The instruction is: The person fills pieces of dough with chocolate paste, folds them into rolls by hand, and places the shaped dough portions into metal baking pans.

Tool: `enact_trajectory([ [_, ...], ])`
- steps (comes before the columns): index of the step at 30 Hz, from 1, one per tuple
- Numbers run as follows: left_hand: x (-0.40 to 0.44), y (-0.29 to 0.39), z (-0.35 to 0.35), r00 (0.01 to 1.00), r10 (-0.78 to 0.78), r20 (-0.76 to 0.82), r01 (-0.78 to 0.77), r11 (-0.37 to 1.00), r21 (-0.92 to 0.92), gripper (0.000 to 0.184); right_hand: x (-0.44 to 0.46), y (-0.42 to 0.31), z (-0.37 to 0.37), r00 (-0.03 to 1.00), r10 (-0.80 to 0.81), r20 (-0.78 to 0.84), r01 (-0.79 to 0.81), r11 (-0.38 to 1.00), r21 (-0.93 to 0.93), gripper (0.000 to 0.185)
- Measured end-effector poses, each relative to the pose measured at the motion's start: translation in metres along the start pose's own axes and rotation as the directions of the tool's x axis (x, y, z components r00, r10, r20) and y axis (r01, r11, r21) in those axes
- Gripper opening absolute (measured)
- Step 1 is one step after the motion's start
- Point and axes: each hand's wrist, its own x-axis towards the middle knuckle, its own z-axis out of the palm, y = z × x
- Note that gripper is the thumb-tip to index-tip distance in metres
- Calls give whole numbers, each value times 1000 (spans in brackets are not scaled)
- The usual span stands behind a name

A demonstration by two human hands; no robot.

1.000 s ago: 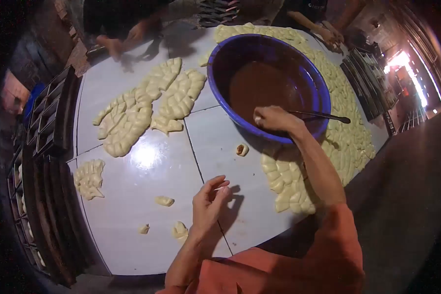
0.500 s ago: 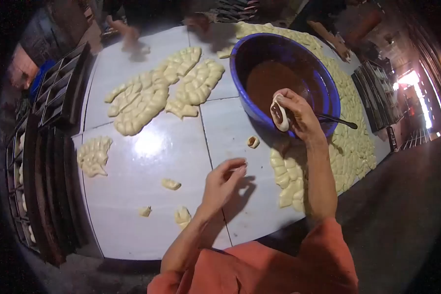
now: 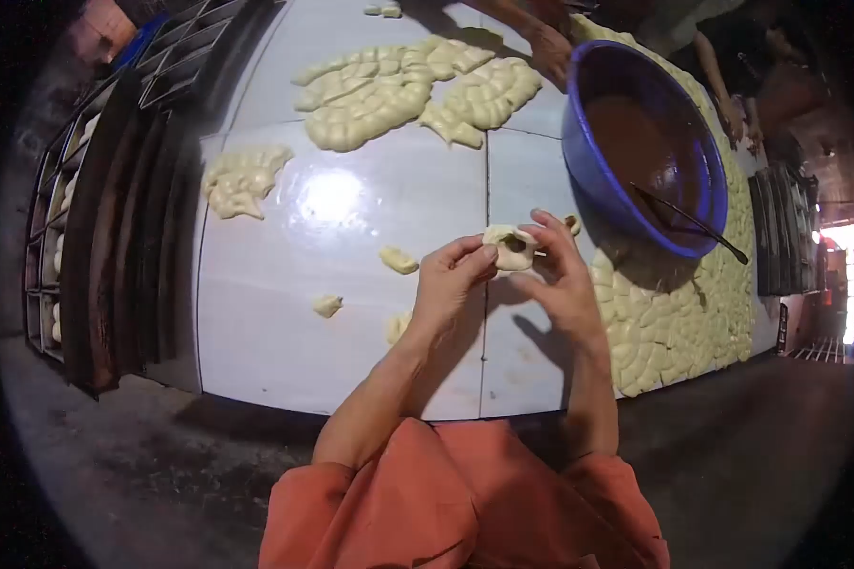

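A small piece of pale dough [image 3: 500, 261] with a dark hollow in its middle is held up over the table; brown filling seems to lie inside. My left hand [image 3: 453, 284] pinches its left edge between thumb and fingers. At its right edge, my right hand [image 3: 567, 289] has its fingers spread, fingertips at the dough and thumb apart below it. Behind my right hand, another small piece [image 3: 572, 225] is partly hidden. To the right stands a blue basin [image 3: 593, 166] of brown filling [image 3: 631, 133], with a dark-handled utensil [image 3: 712, 232] resting in it.
Scored dough slabs [image 3: 380, 104] lie across the white table [image 3: 351, 351], with a smaller slab [image 3: 242, 180] at left and loose pieces [image 3: 399, 259] nearby. More dough [image 3: 674, 322] covers the right side. Racks [image 3: 114, 247] stand at left. Other people's hands [image 3: 548, 52] reach in at the back.
My right hand has come left from the basin with the dough piece, which my left hand now grips. The view has shifted, and another person's hand now shows beside the basin.
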Motion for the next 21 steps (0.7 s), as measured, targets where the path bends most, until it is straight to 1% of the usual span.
enact_trajectory([
  [1, -5, 2, 0, 1000, -13, -24, 11, 996, -89, 34, -3, -4, 15, 997, -71, -41, 64, 985, -158, 54],
  [2, -7, -1, -3, 999, -9, -32, 6, 996, -88, 34, -4, -7, 28, 986, -150, -71, 121, 942, -314, 52],
  [3, -7, -6, -8, 999, 31, -20, -33, 997, -73, 34, -5, -3, 39, 986, -151, -65, 124, 943, -309, 52],
  [4, -9, -1, -8, 997, 73, -5, -73, 996, -58, 35, -5, 7, 49, 972, -206, -109, 151, 914, -377, 46],
  [5, -15, 7, -11, 992, 115, -48, -105, 979, 172, 38, -5, 13, 56, 953, -263, -148, 173, 878, -445, 40],
  [6, -12, 5, -14, 991, 120, -53, -109, 979, 171, 38, -4, 12, 61, 954, -265, -143, 178, 879, -443, 40],
  [8, -3, -7, -21, 940, 334, -73, -311, 924, 221, 37, -2, 11, 70, 945, -243, -220, 137, 902, -409, 30],
  [9, -10, 9, -17, 961, 260, -93, -221, 927, 304, 35, 1, 5, 73, 937, -256, -237, 157, 916, -370, 25],
  [10, -13, 21, -16, 961, 259, -95, -219, 927, 305, 35, 3, 5, 75, 938, -255, -237, 156, 917, -367, 25],
  [11, -14, 30, -17, 983, 175, -58, -151, 945, 291, 37, 5, 5, 77, 964, -31, -264, 20, 999, -44, 22],
  [12, -14, 38, -18, 996, 91, -20, -82, 957, 278, 39, 5, 5, 78, 958, 190, -216, -125, 951, 282, 20],
  [13, -13, 43, -19, 998, 38, -57, -18, 947, 319, 38, 4, -4, 74, 970, 192, -149, -145, 949, 282, 22],
  [14, -12, 48, -22, 998, -22, -55, 34, 969, 244, 36, 1, -4, 71, 970, 193, -147, -146, 949, 281, 22],
  [16, -9, 56, -33, 997, -72, -9, 72, 966, 247, 35, -8, -5, 65, 973, 228, 33, -227, 926, 302, 29],
  [17, -11, 58, -35, 997, -73, -11, 73, 967, 246, 35, -14, -7, 67, 982, 178, 70, -190, 939, 287, 37],
  [18, -15, 62, -35, 998, -58, -24, 62, 959, 278, 35, -13, -5, 68, 981, 181, 70, -193, 938, 289, 37],
  [19, -18, 64, -35, 998, -43, -35, 52, 949, 311, 35, -12, 0, 69, 999, 43, 24, -47, 984, 170, 36],
  [20, -21, 61, -34, 998, -48, -32, 55, 948, 313, 35, -10, 7, 70, 995, -100, -5, 100, 994, 42, 37],
  [21, -25, 57, -32, 1000, 14, 15, -18, 954, 298, 36, -6, 13, 72, 986, -153, -70, 158, 985, 64, 32],
])
